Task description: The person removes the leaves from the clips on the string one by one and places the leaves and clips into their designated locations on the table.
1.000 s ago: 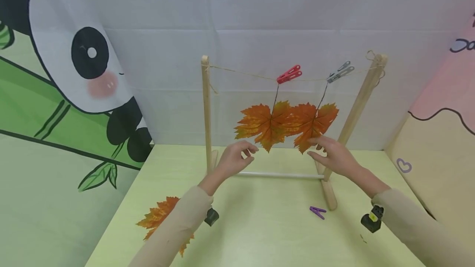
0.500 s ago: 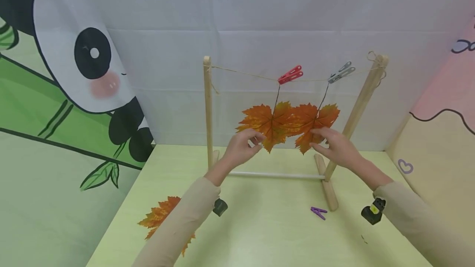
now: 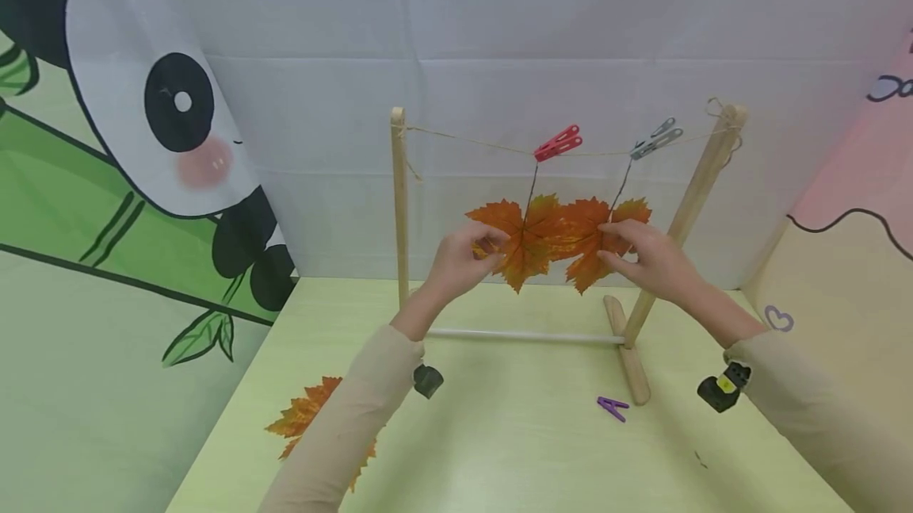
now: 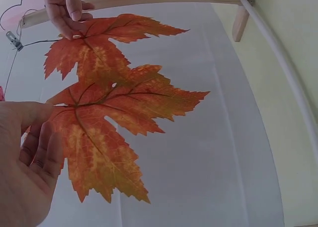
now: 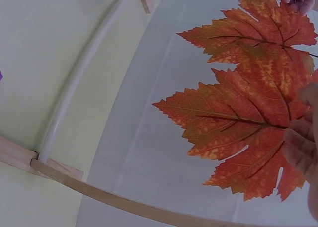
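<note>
Two orange maple leaves hang side by side from a string, their inner edges overlapping. A red clothespin (image 3: 559,143) clips the stem of the left leaf (image 3: 528,251), and a grey clothespin (image 3: 656,139) that of the right leaf (image 3: 583,231). My left hand (image 3: 456,263) pinches the left leaf at its outer side, thumb below and fingers above in the head view. At the right leaf's outer part, my right hand (image 3: 659,259) holds it between thumb and fingers. In the right wrist view, fingers (image 5: 300,145) of that hand lie against the leaf near its central vein.
The string runs between two wooden posts, the left post (image 3: 399,204) and the right post (image 3: 695,188), joined low down by a white rod (image 3: 528,336). A purple clothespin (image 3: 613,408) lies on the table (image 3: 513,449). Another maple leaf (image 3: 303,414) is partly under my left forearm.
My left hand has risen and moved right onto the left leaf. My right hand has slid up along the right leaf. The clothespins have stayed in place.
</note>
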The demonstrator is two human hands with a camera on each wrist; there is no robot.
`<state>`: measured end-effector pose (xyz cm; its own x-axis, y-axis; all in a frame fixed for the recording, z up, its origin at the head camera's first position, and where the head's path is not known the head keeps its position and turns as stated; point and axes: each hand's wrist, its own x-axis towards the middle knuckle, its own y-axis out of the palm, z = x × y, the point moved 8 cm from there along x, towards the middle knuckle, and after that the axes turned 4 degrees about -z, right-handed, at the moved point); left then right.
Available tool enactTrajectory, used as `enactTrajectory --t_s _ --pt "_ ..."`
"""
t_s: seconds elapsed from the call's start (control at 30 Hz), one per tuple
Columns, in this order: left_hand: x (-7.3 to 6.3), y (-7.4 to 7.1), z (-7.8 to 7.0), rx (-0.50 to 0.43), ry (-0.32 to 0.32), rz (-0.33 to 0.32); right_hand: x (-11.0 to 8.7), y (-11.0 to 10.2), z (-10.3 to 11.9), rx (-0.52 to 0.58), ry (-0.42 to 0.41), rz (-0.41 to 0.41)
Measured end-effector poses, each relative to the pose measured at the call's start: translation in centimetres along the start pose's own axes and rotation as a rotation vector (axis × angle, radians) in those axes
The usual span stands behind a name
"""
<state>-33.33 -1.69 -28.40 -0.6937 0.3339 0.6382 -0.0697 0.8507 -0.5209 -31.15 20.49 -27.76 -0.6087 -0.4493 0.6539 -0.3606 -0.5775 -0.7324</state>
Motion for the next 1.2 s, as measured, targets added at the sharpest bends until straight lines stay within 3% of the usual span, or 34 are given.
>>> enactTrajectory --t_s 0.27,0.53,0.77,1.0,1.2 --pt "1.5 -1.0 -0.9 -0.051 -0.018 -0.022 1.1 -1.1 0.9 0.0 -0.075 -0.047" --pt "3.5 -1.0 -1.9 -0.009 -0.036 -0.05 2.2 -2.3 1.9 0.014 -0.125 -0.077" --pt "4.8 -0.3 -2.2 0.009 -0.12 -0.089 3.0 -2.6 2.2 0.007 -0.132 -0.078" --pt "5.7 0.5 -2.4 0.078 -0.239 -0.069 3.5 -2.8 2.7 0.025 -0.151 -0.088" --pt "6.0 0.7 -2.7 0.121 -0.231 -0.081 4.1 -3.0 3.2 0.037 -0.165 -0.104"
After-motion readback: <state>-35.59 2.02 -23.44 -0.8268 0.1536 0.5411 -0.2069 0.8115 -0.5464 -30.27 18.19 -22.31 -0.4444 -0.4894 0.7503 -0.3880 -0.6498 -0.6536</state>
